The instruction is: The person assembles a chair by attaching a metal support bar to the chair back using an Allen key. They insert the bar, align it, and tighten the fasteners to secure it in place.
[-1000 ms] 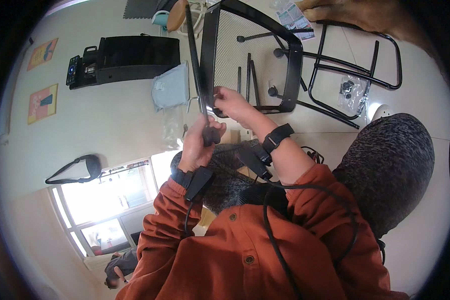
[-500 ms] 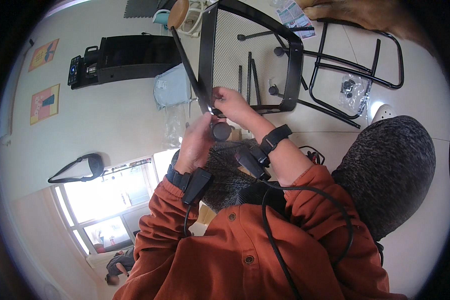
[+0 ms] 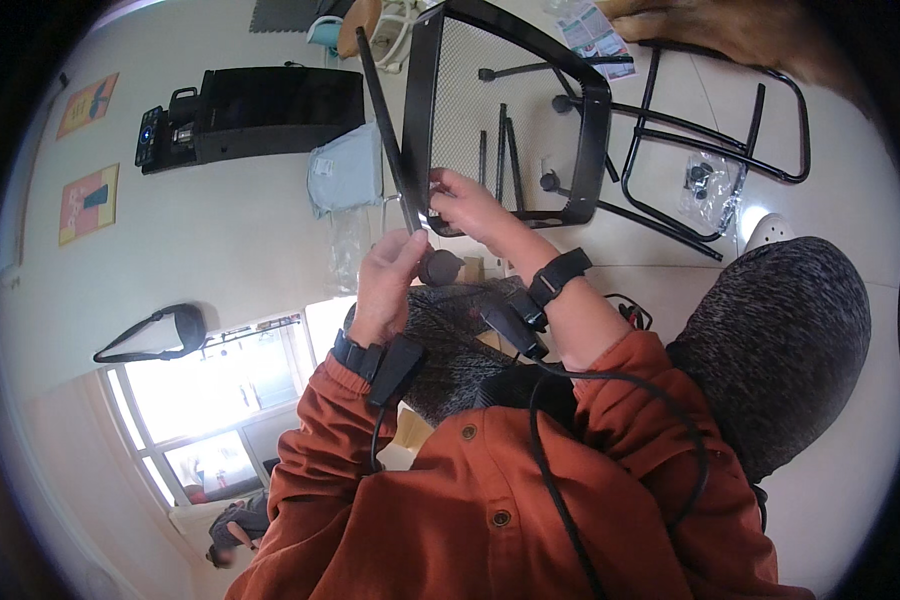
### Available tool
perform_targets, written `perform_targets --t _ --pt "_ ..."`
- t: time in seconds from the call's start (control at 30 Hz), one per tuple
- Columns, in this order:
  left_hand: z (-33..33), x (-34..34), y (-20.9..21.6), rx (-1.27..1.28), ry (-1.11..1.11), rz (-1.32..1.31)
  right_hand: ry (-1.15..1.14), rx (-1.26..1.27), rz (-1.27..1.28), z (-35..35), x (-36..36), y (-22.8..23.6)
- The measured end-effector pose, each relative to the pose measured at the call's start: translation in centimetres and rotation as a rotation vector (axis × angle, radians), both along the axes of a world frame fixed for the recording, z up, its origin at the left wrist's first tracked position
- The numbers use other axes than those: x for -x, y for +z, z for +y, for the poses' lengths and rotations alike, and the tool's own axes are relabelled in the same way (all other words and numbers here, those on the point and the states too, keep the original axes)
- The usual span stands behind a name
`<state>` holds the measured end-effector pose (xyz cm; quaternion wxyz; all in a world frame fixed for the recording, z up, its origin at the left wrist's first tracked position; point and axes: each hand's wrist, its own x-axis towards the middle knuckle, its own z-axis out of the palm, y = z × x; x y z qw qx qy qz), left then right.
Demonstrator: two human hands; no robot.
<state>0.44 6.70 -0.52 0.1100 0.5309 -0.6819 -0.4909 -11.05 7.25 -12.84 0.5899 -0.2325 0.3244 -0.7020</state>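
Observation:
A slim black metal tube [image 3: 382,120] with a dark caster wheel [image 3: 440,267] at its near end leans along the left side of a black mesh basket [image 3: 592,150]. My left hand [image 3: 388,280] is closed around the tube's lower part, beside the caster. Curled at the near left corner of the basket, my right hand [image 3: 470,208] has its fingertips pressed together against the inner side wall. Whatever small part may be between those fingertips is hidden. Through the mesh, several black rods and casters show on the floor.
To the right lie bent black tube frames [image 3: 705,140], a clear bag of small dark parts [image 3: 708,185] and a printed sheet [image 3: 595,35]. A brown furry animal [image 3: 750,35] is at the far right. A pale blue package [image 3: 345,170] and a black appliance [image 3: 280,115] are leftward.
The tube's far end has shifted slightly right and away. My left hand has slid a little down and left, widening the gap to my right hand, which stays at the corner.

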Motion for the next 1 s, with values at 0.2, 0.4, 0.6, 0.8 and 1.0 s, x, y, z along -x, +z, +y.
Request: perform_targets --t 0.2,0.4,0.6,0.8,1.0 --pt "-0.4 -1.0 -0.4 0.076 -0.001 0.008 -0.041 0.028 0.063 -0.3 0.1 0.1" --pt "-0.6 -1.1 0.1 0.173 -0.011 0.006 -0.132 0.018 0.052 -0.9 -0.9 -0.1" --pt "-3.1 -1.8 -0.3 0.372 -0.109 -0.056 -0.113 0.037 0.008 -0.9 -0.9 0.0" --pt "-6.2 -2.2 -1.1 0.724 -0.256 -0.19 -0.098 0.004 -0.041 -0.5 -0.6 0.4" --pt "-7.4 -1.4 -1.7 0.997 -0.285 -0.266 -0.064 0.002 0.042 0.8 0.3 1.0"
